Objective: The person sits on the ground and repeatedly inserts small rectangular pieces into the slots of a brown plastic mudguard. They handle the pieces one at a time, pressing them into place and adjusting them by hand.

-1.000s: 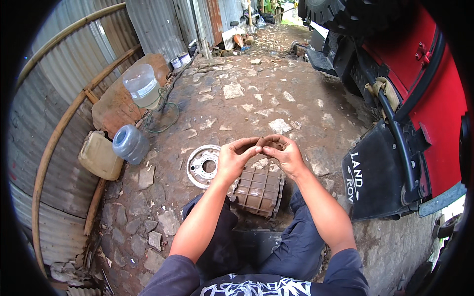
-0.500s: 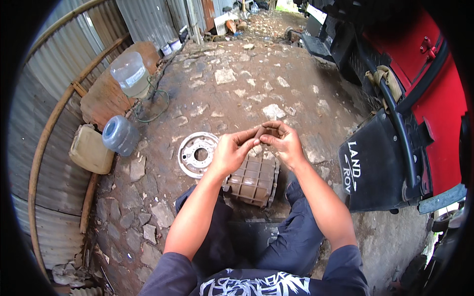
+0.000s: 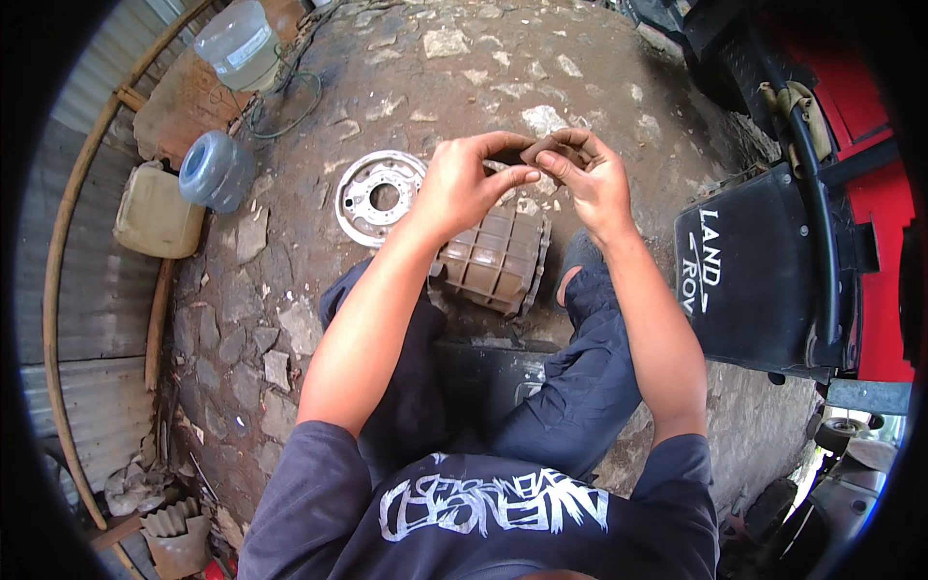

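Observation:
My right hand [image 3: 601, 186] pinches a small brown flat piece [image 3: 543, 150], which looks like folded sandpaper, between thumb and fingers. Beside it my left hand [image 3: 459, 186] has its thumb and forefinger spread apart. The left fingertips reach to the near end of the piece; whether they touch it I cannot tell. Below both hands, between my legs, a ribbed brown metal casing [image 3: 490, 256], like a gearbox housing, lies on the ground. A pale round metal plate [image 3: 353, 217] with a centre hole lies to its left, partly behind my left forearm.
At left stand a blue water jug [image 3: 215, 172], a yellowish jerrycan [image 3: 159, 211] and a clear container [image 3: 237, 48] against a corrugated metal wall [image 3: 101, 290]. A red vehicle [image 3: 875, 261] with a black mud flap [image 3: 754, 275] stands at right. The ground is uneven stone.
My view has tilted downward, so the ground things sit higher. My left thumb and forefinger have parted, and the hands have drawn slightly apart; the brown piece stays in my right hand.

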Demonstrator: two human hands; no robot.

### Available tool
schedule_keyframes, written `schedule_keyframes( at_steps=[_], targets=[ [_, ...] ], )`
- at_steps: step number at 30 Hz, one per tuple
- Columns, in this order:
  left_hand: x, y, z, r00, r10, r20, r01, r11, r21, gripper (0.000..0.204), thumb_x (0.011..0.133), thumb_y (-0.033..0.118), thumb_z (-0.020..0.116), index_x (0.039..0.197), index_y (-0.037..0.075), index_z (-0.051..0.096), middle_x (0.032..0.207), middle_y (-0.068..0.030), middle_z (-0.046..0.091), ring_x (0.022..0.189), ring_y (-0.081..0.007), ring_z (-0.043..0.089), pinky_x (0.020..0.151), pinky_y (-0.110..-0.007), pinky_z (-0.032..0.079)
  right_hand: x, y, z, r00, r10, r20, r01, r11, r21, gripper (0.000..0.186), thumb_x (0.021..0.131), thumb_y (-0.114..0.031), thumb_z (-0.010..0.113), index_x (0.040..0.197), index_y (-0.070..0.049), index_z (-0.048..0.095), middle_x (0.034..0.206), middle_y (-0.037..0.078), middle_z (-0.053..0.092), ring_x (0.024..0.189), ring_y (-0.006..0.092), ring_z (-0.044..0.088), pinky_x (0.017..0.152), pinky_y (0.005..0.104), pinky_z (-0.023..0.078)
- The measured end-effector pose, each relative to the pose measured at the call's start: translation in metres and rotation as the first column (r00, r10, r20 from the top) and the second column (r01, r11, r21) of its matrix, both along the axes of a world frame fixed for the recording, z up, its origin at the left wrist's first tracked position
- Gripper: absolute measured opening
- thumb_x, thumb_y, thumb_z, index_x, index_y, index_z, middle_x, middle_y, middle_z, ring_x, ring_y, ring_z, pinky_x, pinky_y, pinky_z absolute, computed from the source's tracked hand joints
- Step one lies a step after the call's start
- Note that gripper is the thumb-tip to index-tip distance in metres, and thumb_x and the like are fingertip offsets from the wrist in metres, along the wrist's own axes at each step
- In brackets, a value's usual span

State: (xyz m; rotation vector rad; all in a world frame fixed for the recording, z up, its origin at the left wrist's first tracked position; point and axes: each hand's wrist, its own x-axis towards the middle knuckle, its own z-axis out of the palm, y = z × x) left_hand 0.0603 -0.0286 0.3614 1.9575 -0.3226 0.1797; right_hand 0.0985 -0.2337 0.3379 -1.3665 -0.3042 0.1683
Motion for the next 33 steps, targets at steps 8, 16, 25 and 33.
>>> schedule_keyframes(
  at_steps=[8, 16, 25, 33],
  targets=[
    [-0.001, 0.005, -0.001, 0.999, 0.014, 0.053, -0.023, 0.982, 0.190, 0.024, 0.095, 0.020, 0.078, 0.113, 0.005, 0.080, 0.098, -0.0178, 0.079, 0.081, -0.0307, 0.076, 0.074, -0.037, 0.058, -0.005, -0.009, 0.010, 0.976, 0.148, -0.160, -0.159, 0.985, -0.064, 0.036, 0.094, -0.011, 0.082, 0.123, -0.002, 0.062, 0.110, 0.008, 0.072, 0.097, 0.0138, 0.070, 0.082, 0.0256, 0.058],
    [0.007, 0.004, -0.014, 0.947, -0.009, 0.320, -0.064, 0.974, 0.216, 0.022, 0.094, 0.018, 0.078, 0.113, 0.008, 0.081, 0.093, -0.0117, 0.076, 0.082, -0.0293, 0.073, 0.073, -0.038, 0.055, -0.010, -0.013, 0.021, 0.856, 0.361, -0.371, -0.313, 0.932, 0.184, 0.048, 0.109, -0.047, 0.056, 0.126, -0.003, 0.064, 0.115, 0.011, 0.072, 0.102, 0.0203, 0.071, 0.086, 0.0366, 0.054],
    [0.006, 0.005, -0.009, 0.946, 0.031, 0.322, -0.104, 0.972, 0.211, 0.026, 0.090, 0.019, 0.082, 0.116, 0.015, 0.082, 0.087, -0.0086, 0.071, 0.078, -0.0241, 0.069, 0.071, -0.037, 0.054, -0.002, -0.018, 0.010, 0.941, 0.244, -0.232, -0.238, 0.970, 0.054, 0.041, 0.105, -0.035, 0.067, 0.130, -0.001, 0.067, 0.116, 0.009, 0.075, 0.105, 0.0167, 0.070, 0.092, 0.0322, 0.054],
    [0.004, 0.000, -0.009, 0.991, 0.117, 0.065, -0.120, 0.992, 0.035, 0.030, 0.087, 0.023, 0.086, 0.114, 0.010, 0.082, 0.102, -0.0134, 0.079, 0.089, -0.0263, 0.078, 0.079, -0.038, 0.060, 0.000, -0.022, 0.008, 0.992, 0.114, -0.058, -0.119, 0.988, -0.097, 0.034, 0.099, -0.018, 0.075, 0.126, 0.003, 0.070, 0.118, 0.011, 0.075, 0.109, 0.0152, 0.070, 0.096, 0.0289, 0.053]
  ],
)
